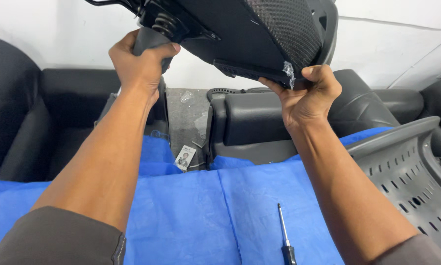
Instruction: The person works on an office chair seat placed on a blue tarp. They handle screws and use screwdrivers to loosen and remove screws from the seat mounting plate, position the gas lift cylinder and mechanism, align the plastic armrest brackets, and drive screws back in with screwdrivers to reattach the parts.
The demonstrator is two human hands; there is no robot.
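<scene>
Hands are raised above a blue sheet (191,216) in the head view. A black office-chair seat (259,29), turned underside-up and tilted, is held aloft near the wall. The left hand (139,64) is wrapped tightly around the dark cylinder (149,39) of its mechanism. The right hand (309,95) is closed on the seat's lower edge, thumb on top. A screwdriver (284,235) lies on the sheet; a grey slotted chair back (412,167) is at the right, with black armchairs (259,122) behind.

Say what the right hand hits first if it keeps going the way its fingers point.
Right hand points up-left, fingers already against the chair seat edge. The seat blocks it at once.
</scene>
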